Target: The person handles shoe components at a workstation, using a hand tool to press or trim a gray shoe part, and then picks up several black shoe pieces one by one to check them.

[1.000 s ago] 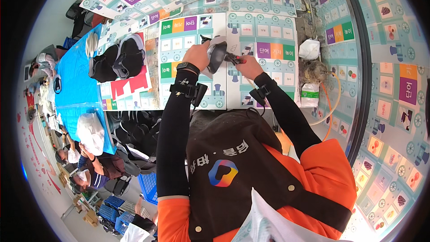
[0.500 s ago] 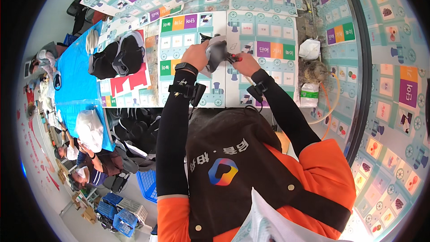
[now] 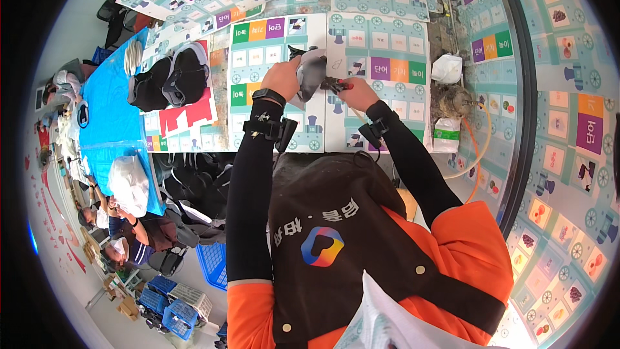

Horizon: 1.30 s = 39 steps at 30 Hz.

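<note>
Against the earlier frames, our hands have shifted little: the grey shoe part (image 3: 310, 75) sits a touch more upright in our left hand (image 3: 282, 79), and the tool (image 3: 333, 83) has stayed at its right edge. The table (image 3: 387, 58) under us is covered with printed mats in green, purple and orange squares. To our left lie two black shoe uppers (image 3: 169, 81) on a blue sheet (image 3: 106, 123); to our right stand a white bag (image 3: 447, 68) and a small white container (image 3: 446, 136). The shoe part is raised over the mats, between both hands. Our left fingers are curled tight around its left side. Our right hand (image 3: 357, 94) is closed on the small dark tool, its tip touching the shoe part.
</note>
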### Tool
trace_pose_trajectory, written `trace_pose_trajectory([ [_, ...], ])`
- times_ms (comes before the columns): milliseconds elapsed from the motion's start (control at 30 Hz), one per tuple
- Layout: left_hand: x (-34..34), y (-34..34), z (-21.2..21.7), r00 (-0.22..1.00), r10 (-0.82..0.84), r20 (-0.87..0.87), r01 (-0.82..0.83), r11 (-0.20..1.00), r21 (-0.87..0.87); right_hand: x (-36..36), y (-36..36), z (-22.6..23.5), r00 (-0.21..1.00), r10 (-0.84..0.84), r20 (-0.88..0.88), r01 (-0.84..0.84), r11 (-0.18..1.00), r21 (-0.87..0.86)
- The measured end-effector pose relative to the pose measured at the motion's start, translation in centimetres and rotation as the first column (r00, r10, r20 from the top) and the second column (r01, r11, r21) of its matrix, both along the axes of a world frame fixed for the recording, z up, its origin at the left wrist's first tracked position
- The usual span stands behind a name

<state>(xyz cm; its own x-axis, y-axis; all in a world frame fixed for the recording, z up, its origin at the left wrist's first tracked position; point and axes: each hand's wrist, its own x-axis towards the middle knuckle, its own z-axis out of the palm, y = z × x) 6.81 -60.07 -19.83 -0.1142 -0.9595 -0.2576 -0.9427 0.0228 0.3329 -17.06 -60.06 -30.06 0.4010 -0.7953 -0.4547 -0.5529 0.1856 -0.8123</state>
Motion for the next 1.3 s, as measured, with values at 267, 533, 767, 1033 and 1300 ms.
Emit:
trace_pose_trajectory([
  [267,0.1,0.0,-0.2,1.000,0.009,-0.005,-0.009,1.000,0.003,0.1,0.9,0.1,0.999,-0.040,0.009,0.039,0.996,0.074],
  [533,-0.1,-0.8,-0.8,1.000,0.027,0.009,-0.027,0.999,0.029,0.4,1.5,1.2,0.997,-0.045,-0.056,0.031,0.973,-0.231],
  [767,0.1,-2.3,-1.5,1.000,-0.011,0.003,0.011,1.000,0.018,0.6,1.5,1.3,0.995,-0.051,-0.085,0.020,0.942,-0.336],
  [1033,0.0,-2.6,-2.2,0.999,-0.041,0.022,0.041,0.999,0.007,0.2,1.7,0.6,0.985,-0.147,-0.086,0.106,0.924,-0.368],
  [1300,-0.5,-2.1,-2.0,1.000,-0.009,0.014,0.009,1.000,0.004,-0.2,2.5,0.6,0.989,-0.126,-0.076,0.097,0.946,-0.309],
])
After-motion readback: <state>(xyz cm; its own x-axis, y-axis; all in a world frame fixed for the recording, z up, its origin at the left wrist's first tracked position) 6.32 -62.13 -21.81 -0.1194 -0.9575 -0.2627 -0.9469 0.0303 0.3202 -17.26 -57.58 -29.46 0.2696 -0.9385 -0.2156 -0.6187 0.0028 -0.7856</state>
